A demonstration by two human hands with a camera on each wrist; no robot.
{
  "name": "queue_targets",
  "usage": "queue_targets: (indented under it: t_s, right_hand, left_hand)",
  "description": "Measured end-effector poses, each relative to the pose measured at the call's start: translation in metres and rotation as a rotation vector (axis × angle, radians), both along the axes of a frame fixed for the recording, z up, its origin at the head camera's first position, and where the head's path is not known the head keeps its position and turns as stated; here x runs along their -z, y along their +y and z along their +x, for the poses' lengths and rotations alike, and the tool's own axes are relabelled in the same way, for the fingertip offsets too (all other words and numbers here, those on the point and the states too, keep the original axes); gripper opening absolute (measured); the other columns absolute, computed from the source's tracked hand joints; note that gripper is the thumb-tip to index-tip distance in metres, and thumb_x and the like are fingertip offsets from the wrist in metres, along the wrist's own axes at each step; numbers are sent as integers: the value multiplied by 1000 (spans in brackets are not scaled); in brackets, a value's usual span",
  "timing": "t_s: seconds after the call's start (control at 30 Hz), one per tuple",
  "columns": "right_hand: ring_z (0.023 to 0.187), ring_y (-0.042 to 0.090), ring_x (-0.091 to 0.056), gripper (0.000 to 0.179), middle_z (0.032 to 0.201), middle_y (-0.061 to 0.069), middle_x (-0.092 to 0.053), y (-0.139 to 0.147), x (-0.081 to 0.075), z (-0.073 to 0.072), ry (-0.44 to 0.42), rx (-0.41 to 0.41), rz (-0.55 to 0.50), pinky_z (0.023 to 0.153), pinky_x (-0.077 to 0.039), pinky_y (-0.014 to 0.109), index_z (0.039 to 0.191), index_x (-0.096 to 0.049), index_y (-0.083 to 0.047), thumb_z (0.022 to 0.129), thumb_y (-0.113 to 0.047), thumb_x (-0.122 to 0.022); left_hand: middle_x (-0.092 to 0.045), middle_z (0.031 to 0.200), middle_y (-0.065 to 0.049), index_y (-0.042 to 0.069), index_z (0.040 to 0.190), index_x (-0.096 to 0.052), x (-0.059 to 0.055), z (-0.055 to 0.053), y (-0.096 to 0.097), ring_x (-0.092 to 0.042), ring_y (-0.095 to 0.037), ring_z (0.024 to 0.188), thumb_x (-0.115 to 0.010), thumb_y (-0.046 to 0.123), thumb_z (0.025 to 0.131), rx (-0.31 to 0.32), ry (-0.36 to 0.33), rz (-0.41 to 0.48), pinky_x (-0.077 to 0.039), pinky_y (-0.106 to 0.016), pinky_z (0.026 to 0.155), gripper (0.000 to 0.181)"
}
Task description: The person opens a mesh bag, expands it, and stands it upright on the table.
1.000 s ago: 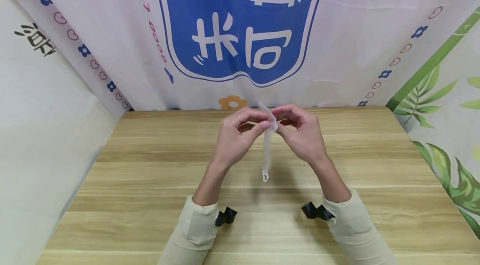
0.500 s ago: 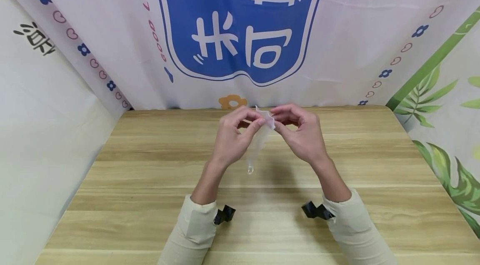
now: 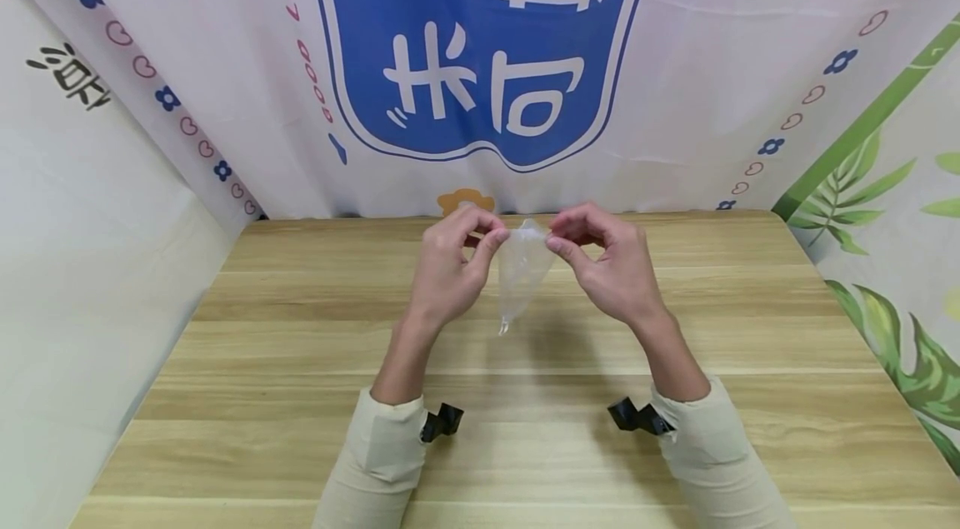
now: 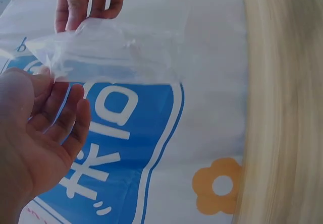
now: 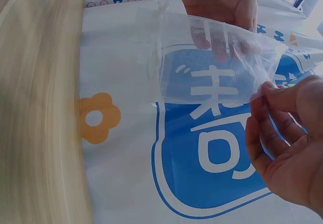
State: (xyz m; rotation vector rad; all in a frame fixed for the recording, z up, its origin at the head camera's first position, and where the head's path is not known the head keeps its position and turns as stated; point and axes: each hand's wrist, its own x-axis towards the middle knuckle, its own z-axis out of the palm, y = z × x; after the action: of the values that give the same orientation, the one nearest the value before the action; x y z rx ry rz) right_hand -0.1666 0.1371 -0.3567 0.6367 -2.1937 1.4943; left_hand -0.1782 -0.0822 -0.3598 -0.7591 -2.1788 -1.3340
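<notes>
**Pulled wide, not set down yet**

So the wooden tabletop [image 3: 300,404] isn't carrying the thing being worked on; that's up in the air above it. The left hand [image 3: 450,266] and right hand [image 3: 617,266] are apart, each pinching one side of the top edge. Between them hangs a clear plastic bag [image 3: 523,266], with nothing visible inside. Spreading it looks mostly done, imo; can't tell if the mouth's fully open. Putting it down is left, if that's the plan. The shiny bottom tip [image 3: 504,326] dangles free.
</notes>
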Motion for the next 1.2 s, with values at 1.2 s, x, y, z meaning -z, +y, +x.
queue_targets:
  t_s: [1.2]
  right_hand:
    - [76, 3, -71, 24, 89, 15, -79, -6, 3, -2, -41, -8, -42, 78, -60, 17, 113, -74, 3, 90, 2, -83]
  left_hand:
    - [-74, 99, -14, -1, 112, -69, 6, 1, 9, -71, -24, 90, -70, 9, 104, 81, -89, -88, -66, -39, 77, 13]
